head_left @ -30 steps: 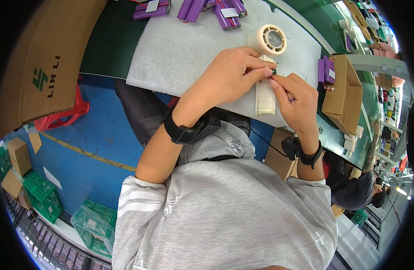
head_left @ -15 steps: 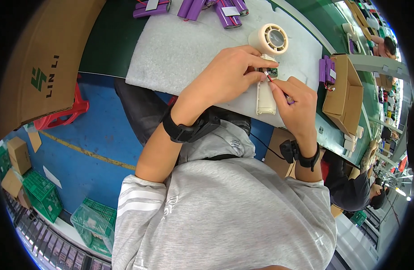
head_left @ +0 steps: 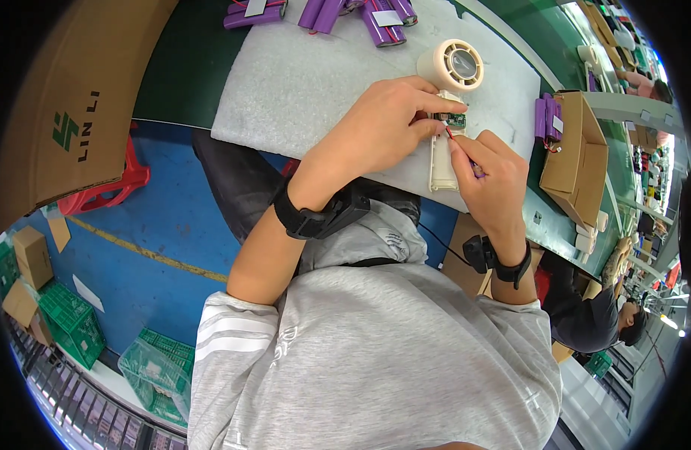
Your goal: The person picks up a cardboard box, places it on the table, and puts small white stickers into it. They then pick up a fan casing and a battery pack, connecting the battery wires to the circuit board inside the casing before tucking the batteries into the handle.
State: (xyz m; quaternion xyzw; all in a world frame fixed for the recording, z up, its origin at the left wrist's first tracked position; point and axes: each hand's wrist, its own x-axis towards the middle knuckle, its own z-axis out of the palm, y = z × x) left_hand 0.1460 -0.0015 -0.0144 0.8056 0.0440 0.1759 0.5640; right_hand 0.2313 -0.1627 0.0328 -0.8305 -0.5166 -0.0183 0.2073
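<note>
The fan (head_left: 452,66) is lying on foam (head_left: 300,82) on the worktop (head_left: 184,75), its board (head_left: 456,120) exposed and its handle (head_left: 443,166) not yet closed. Your left hand (head_left: 387,124) is narrowly bracketing the board, its grip unclear; your right hand (head_left: 494,169) is pinching a red wire (head_left: 449,133) beside it, something purple (head_left: 477,170) showing at the palm.

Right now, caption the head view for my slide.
Left hand at the circuit board of a cream fan, right hand pinching red wire.

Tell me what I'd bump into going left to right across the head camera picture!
Big cardboard box → leftmost purple batteries → left hand → right hand → small open cardboard box.
</note>
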